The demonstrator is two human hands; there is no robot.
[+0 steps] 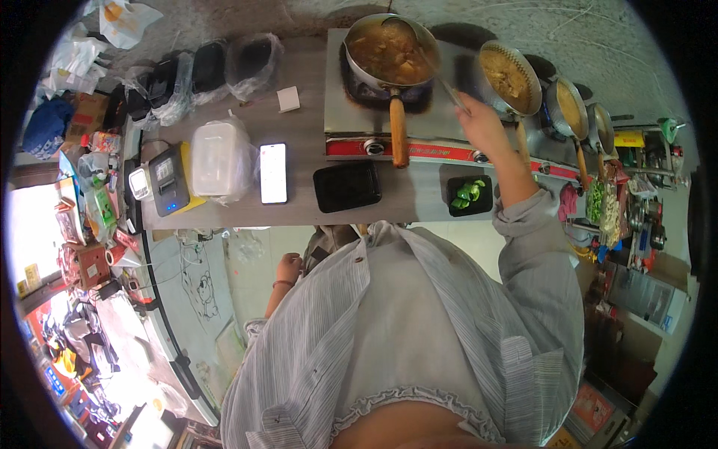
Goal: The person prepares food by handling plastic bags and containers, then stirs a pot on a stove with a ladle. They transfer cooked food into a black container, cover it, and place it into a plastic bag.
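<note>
My right hand [481, 124] grips the metal handle of a ladle [447, 88]. The ladle's bowl end lies in a wok-shaped pan [359, 63], which holds a brown stew with chunks in broth. The pan sits on the leftmost burner, its wooden handle [398, 132] pointing towards me. My left hand [290, 267] hangs low at my side, below the counter edge, with its fingers curled; whether they hold anything is hidden. Along the counter's front stand a black plastic tray [348, 187] and a smaller black tray with cut green peppers [469, 195].
Several more pans [510, 78] stand along the gas stove [348, 120] to the right. On the counter's left are a lit phone [273, 174], bagged clear plastic containers [219, 160], a small label printer [170, 178] and black takeaway containers [208, 66]. Skewered food [610, 216] lies far right.
</note>
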